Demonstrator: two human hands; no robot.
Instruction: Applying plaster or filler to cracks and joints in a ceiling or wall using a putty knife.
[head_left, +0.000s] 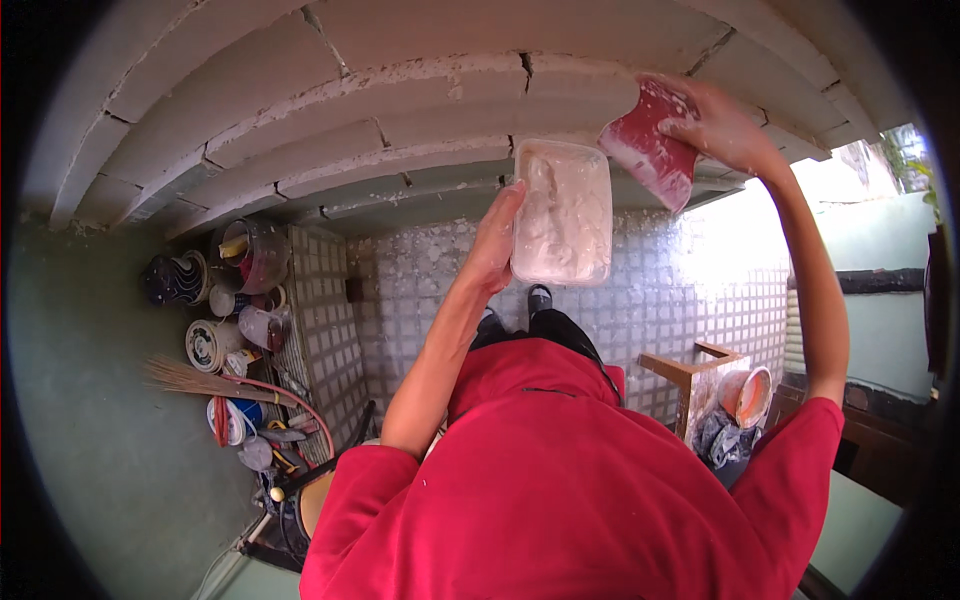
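Note:
My left hand (493, 243) grips the side of a clear plastic tub (562, 280), holding it out in front of me. Whitish, wet-looking putty (565, 225) fills much of the tub, its surface uneven and grooved. To the right of it, my right hand (722, 130) is closed on a red putty spreader (655, 150), a flat sheet smeared with white. The spreader is tilted and stands apart from the tub, close to the block wall (430, 95); whether it touches the wall I cannot tell. Dark gaps and pale raised joints run between the blocks.
Buckets (208, 345), a broom (195, 380), a red hose (315, 410) and tools crowd the left side. At right stands a wooden stool (690, 375) beside an orange-stained bucket (745, 395) and a dark plastic bag (725, 440). White spatters mark the tiled floor (420, 270).

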